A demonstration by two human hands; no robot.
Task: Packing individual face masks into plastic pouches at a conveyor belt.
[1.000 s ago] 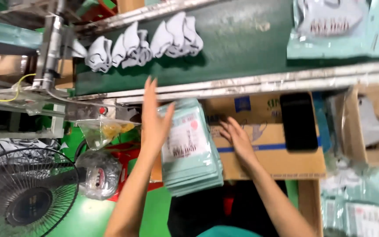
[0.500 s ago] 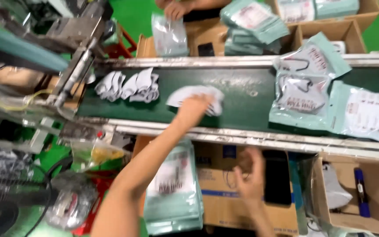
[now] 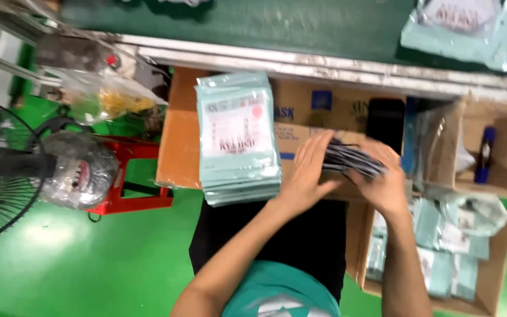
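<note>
Hands met over a flat cardboard box point(image 3: 300, 132): left hand point(image 3: 309, 170) with fingers pressed together along one side of a small dark bundle point(image 3: 350, 159), right hand point(image 3: 382, 176) pinching its other side, bundle gathered but not yet bagged, by the look of it. Left of them, a stack of pale green pouches point(image 3: 239, 138) untouched; near right, an open carton point(image 3: 488, 276) part-filled with packed pouches. Farther off, more filled pouches point(image 3: 459, 26) on the green conveyor belt point(image 3: 265, 23).
</note>
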